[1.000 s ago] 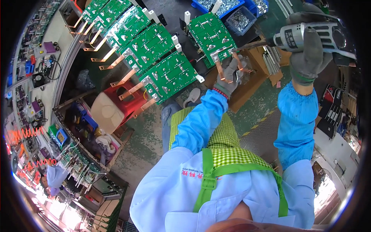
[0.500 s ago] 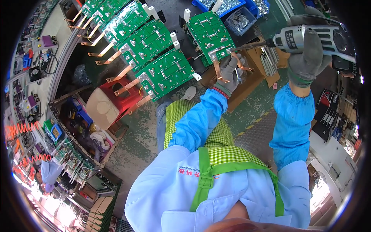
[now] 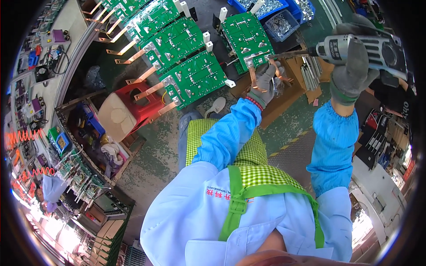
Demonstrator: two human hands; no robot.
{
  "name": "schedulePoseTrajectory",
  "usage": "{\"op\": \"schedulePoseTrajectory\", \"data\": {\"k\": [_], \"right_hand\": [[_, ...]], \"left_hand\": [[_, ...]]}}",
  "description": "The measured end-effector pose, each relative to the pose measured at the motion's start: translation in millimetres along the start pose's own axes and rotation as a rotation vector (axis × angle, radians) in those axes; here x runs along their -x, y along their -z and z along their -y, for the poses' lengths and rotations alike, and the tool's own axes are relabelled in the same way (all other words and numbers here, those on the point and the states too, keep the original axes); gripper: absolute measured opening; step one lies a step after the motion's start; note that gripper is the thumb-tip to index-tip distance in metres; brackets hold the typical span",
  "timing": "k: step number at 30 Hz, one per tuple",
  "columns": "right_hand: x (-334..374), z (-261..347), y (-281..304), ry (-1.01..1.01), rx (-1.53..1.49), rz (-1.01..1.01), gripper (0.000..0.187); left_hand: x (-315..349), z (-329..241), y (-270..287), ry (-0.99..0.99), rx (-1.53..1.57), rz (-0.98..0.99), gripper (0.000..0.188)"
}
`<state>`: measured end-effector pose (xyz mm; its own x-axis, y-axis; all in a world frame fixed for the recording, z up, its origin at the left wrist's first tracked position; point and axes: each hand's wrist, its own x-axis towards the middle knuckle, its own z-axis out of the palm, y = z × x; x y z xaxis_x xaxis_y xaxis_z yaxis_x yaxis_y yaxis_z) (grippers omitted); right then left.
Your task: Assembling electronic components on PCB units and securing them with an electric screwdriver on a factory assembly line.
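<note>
My right hand [image 3: 353, 71], in a grey glove, is closed round a grey and black power drill [image 3: 339, 48] at the upper right. Its long bit [image 3: 293, 53] points left, with the tip at the lower right corner of a green circuit board [image 3: 246, 37]. Two bent copper strips [image 3: 253, 79] stick out from that board's near edge. Closed about the right-hand strip is my left hand [image 3: 265, 88], also grey-gloved; its fingertips are partly hidden behind the copper. White posts [image 3: 223, 14] stand at the board's far edge.
More green boards [image 3: 195, 77] with copper strips lie in a row to the left. Blue bins [image 3: 282, 25] of small metal hardware stand beyond. Below my left hand is a cardboard box [image 3: 284, 104]. A red stool [image 3: 142, 104] stands at the left; a person [image 3: 390, 95] is at the far right.
The boards and stool sit slightly further right in the picture, as the view has shifted. Both hands keep their holds, and the bit tip stays at the same board corner.
</note>
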<state>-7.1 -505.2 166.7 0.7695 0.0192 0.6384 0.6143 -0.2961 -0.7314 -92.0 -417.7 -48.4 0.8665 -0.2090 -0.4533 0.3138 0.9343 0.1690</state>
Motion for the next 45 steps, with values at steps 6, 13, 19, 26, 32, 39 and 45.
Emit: {"op": "schedulePoseTrajectory", "data": {"k": [6,13,19,26,32,39,45], "right_hand": [[-10,-9,1,0.106,-0.098,0.028,0.027],[6,-14,2,-0.284,-0.478,-0.033,0.028],[-54,22,-5,0.109,-0.128,0.073,0.024],[-159,8,16,0.309,0.835,0.440,0.043],[-116,-135,-46,-0.124,1.021,0.703,0.058],[-80,-225,-104,-0.456,1.042,0.731,0.051],[-78,-246,-127,-0.399,1.155,0.710,0.047]], "left_hand": [[-1,0,1,0.045,-0.009,-0.072,0.038],[1,-1,0,-0.011,-0.016,0.013,0.038],[0,-6,11,0.052,-0.192,0.031,0.032],[64,-20,53,0.245,-1.141,0.209,0.025],[154,-113,57,-0.241,-1.938,0.499,0.025],[256,-220,4,-0.169,-1.839,-0.159,0.018],[293,-269,-53,-0.472,-1.910,-0.318,0.017]]}}
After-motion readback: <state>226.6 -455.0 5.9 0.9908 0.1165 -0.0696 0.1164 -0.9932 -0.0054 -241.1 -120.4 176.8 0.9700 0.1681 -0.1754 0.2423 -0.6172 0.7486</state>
